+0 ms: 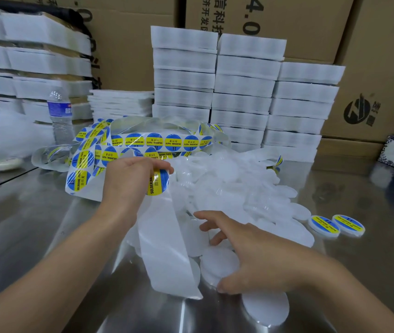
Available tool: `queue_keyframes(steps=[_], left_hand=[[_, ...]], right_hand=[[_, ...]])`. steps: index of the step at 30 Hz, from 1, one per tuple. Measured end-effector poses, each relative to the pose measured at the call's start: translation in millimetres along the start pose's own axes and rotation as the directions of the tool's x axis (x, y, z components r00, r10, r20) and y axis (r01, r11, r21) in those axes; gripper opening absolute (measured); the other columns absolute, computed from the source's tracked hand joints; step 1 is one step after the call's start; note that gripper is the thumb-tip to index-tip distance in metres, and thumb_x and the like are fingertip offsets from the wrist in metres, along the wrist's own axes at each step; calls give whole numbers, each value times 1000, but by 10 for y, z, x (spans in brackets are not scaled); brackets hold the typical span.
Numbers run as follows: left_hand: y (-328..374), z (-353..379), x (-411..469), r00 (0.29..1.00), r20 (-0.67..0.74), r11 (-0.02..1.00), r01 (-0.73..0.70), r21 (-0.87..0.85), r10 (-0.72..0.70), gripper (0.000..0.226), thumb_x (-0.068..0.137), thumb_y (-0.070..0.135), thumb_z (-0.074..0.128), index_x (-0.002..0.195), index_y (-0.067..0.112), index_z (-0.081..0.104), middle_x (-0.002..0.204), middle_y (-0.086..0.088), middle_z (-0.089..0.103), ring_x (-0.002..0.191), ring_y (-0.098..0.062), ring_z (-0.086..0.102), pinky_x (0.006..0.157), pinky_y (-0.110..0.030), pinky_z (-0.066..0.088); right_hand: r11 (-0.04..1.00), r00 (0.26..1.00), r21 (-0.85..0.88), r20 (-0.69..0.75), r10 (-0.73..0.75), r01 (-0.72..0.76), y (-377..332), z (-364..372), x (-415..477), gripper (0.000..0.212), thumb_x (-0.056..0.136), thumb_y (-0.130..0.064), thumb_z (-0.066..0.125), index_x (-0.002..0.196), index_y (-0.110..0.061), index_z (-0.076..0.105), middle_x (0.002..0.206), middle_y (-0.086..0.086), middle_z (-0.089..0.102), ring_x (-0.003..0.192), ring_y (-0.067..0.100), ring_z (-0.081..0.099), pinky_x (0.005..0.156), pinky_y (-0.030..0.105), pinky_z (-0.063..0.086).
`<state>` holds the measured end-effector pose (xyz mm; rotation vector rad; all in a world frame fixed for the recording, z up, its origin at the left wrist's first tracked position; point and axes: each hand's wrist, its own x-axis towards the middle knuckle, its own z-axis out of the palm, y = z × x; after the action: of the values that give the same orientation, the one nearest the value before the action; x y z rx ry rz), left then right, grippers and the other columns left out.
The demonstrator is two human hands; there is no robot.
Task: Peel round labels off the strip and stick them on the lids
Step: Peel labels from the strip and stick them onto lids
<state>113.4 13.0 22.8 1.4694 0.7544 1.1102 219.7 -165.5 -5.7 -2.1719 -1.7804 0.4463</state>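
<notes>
Labelling post, steel counter [35, 224]: one round label [158, 182] lifted.
Left hand [128, 179] pinches the label just beside the coiled strip [143, 140]. Right hand [251, 255], fingers spread and loose, hovers over a plain white lid [218, 265]. Two labelled lids [324, 225] lie right.

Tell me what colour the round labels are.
The labels are blue with a yellow band; head view.

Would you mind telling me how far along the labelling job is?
Done: two labelled white lids on the right. In hand: left hand pinches a round blue-yellow label; right hand reaches for a plain white lid. Left: the pile of bare lids and label strip.
</notes>
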Motion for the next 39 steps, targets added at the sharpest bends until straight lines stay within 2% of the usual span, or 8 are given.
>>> queue_keyframes(steps=[4, 11, 15, 18, 23, 28, 34, 39], left_hand=[[0, -2, -26, 1000, -18, 1000, -18, -16, 18, 41, 68, 5, 44, 51, 28, 74, 71, 10, 70, 51, 5, 51, 61, -19, 40], [4, -11, -50, 999, -14, 999, -32, -31, 32, 43, 70, 5, 44, 51, 30, 74, 58, 17, 66, 48, 4, 49, 61, -21, 40], [16, 2, -60, 997, -25, 997, -73, -22, 73, 45, 73, 5, 42, 52, 30, 73, 54, 20, 64, 46, 5, 49, 55, -15, 42], [6, -11, -44, 994, -11, 994, -111, -2, 111, 46, 74, 3, 41, 53, 27, 74, 61, 18, 68, 52, 8, 53, 52, -7, 41], [-56, 21, -47, 970, 222, 986, -129, 107, 103, 57, 80, -7, 42, 53, 32, 74, 71, 12, 73, 65, 0, 59, 56, -11, 44], [-106, 73, -161, 882, 471, 962, -151, 229, 27, 45, 83, -6, 51, 71, 31, 74, 74, 16, 74, 64, 5, 61, 57, -7, 45], [-93, 123, -268, 811, 585, 978, -130, 163, 11, 17, 83, 24, 64, 73, 25, 78, 75, 5, 75, 63, 2, 60, 53, -11, 46], [-181, 149, -298, 774, 626, 954, -251, 165, 95, 5, 74, 38, 71, 73, 40, 76, 70, 5, 72, 62, -8, 50, 63, -25, 45]], right_hand=[[1000, 1000, -3, 3, 5, -5, -4, 5, -3, 94, 69, -32, 72, 125, -66, 5, 130, -33, 32, 118, 3, 39, 94, 30, 46], [999, 1000, 33, -12, 5, -5, 25, 15, 10, 98, 63, -41, 79, 123, -68, 6, 121, -35, 32, 111, 2, 41, 91, 29, 46], [995, 996, 103, -89, -6, 15, 29, 4, 29, 92, 61, -41, 81, 107, -78, 10, 112, -40, 30, 101, -9, 41, 78, 11, 43], [977, 963, 204, -270, -5, 62, 53, -59, 55, 91, 59, -41, 83, 113, -72, 16, 115, -37, 32, 100, -12, 41, 78, 2, 38], [954, 830, 263, -557, 28, 144, 91, -101, 125, 94, 54, -40, 84, 114, -71, 18, 118, -32, 36, 96, -6, 46, 75, 0, 34], [959, 766, 223, -642, 9, 176, 83, -55, 150, 95, 56, -40, 85, 115, -71, 18, 119, -33, 35, 98, -5, 46, 76, -2, 31], [968, 726, 167, -687, -24, 190, 27, -21, 149, 92, 57, -41, 83, 113, -74, 17, 118, -36, 33, 99, -5, 45, 83, 9, 33], [985, 705, 38, -703, -95, 171, -17, 23, 152, 92, 62, -40, 79, 117, -72, 12, 122, -35, 27, 101, -8, 41, 89, 27, 38]])
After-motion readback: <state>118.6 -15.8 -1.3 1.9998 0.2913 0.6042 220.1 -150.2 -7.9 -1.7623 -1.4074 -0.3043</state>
